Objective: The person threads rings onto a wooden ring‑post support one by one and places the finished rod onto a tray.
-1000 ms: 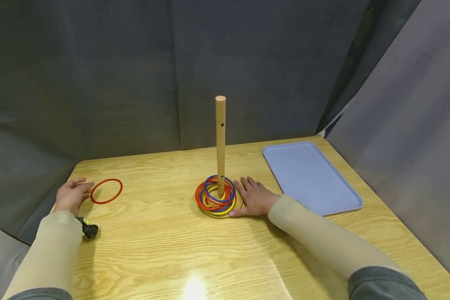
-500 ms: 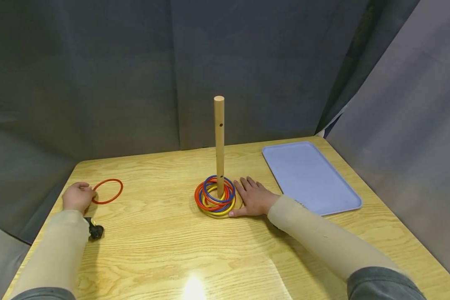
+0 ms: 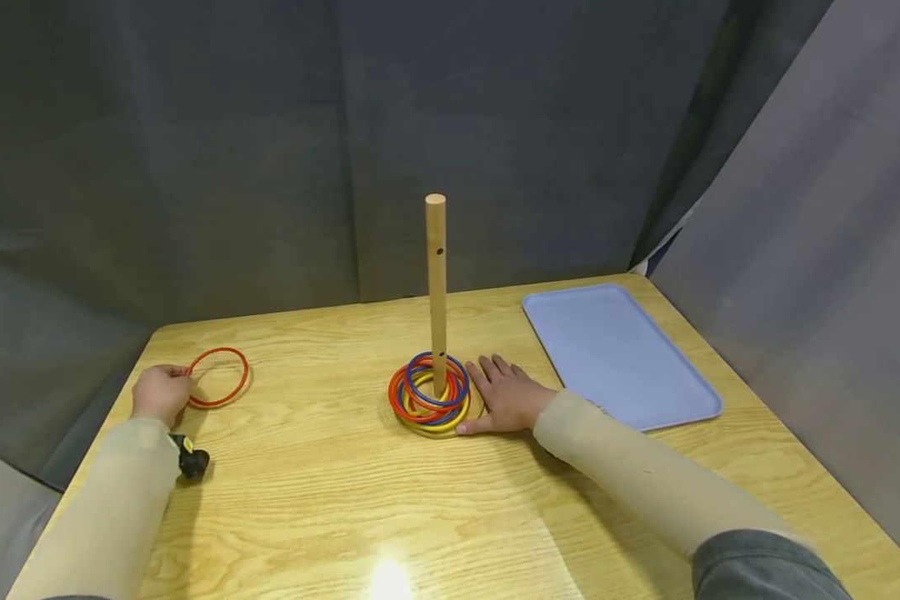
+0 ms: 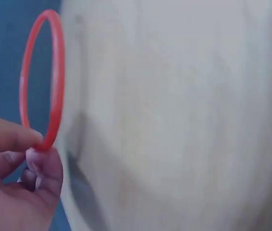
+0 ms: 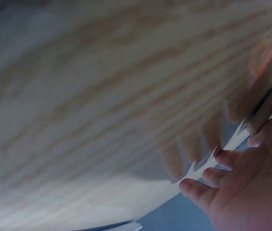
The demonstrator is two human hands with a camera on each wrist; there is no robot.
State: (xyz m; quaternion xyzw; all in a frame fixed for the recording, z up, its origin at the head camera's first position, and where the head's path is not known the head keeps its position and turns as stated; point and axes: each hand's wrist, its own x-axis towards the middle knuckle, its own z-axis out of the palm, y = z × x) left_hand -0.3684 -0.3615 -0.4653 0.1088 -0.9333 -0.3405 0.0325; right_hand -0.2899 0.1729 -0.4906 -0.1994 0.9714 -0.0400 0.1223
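Note:
At the table's left, my left hand [image 3: 162,393] pinches the near-left edge of a thin red ring [image 3: 247,375] between thumb and fingertips. The left wrist view shows the red ring [image 4: 57,86] standing up from the pinch, close over the tabletop. A round wooden peg [image 3: 437,292] stands upright mid-table on a flat round base. Several red, blue and yellow rings [image 3: 457,410] lie stacked loosely around its foot. My right hand [image 3: 506,398] rests beside the base with fingers spread and straight, its thumb and fingertips at the base's right edge.
A pale blue-violet tray [image 3: 618,354] lies at the right of the wooden table [image 3: 307,483], behind my right forearm. Grey curtains [image 3: 255,167] hang along the back and sides. A black wrist camera [image 3: 193,461] sits on my left wrist.
My left hand has moved right to the red ring, taken hold of its edge and lifted it slightly. The right hand has stayed beside the peg's base.

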